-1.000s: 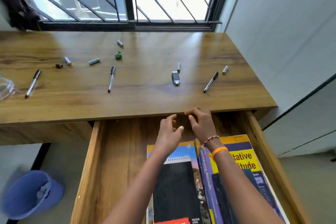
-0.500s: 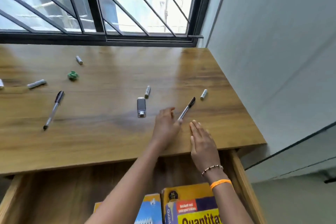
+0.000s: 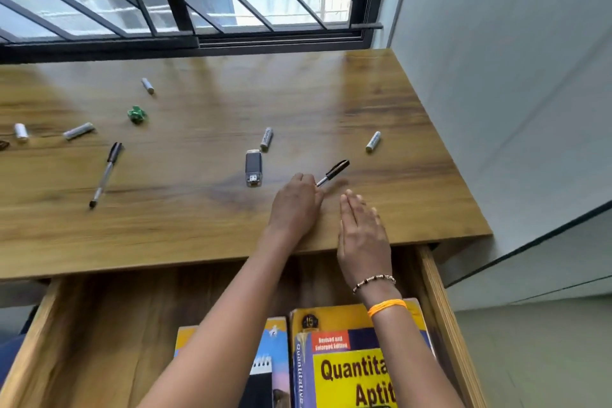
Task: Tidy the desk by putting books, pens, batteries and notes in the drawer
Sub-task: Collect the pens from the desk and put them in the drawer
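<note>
The black-capped pen point(image 3: 332, 172) is lying on the desk point(image 3: 198, 225) with its lower end under the fingertips of the left hand point(image 3: 295, 205), whose fingers are curling down onto it; whether they are already pinching it cannot be told. The right hand point(image 3: 362, 238) is hovering just beside the left one, flat, with fingers straight and together, holding nothing. A USB stick point(image 3: 253, 167) is lying just left of the left hand, and a battery point(image 3: 266, 139) is sitting beyond it. Another battery point(image 3: 373, 142) is resting beyond the right hand, apart from the pen. Further left of the hands, a second pen point(image 3: 106, 174), three more batteries point(image 3: 78, 130) point(image 3: 21, 132) point(image 3: 148, 85) and a small green object point(image 3: 137, 114) are lying scattered. Below the wrists, the drawer point(image 3: 440, 301) is standing open, holding a yellow book point(image 3: 341, 368) beside another book point(image 3: 275, 364).
</note>
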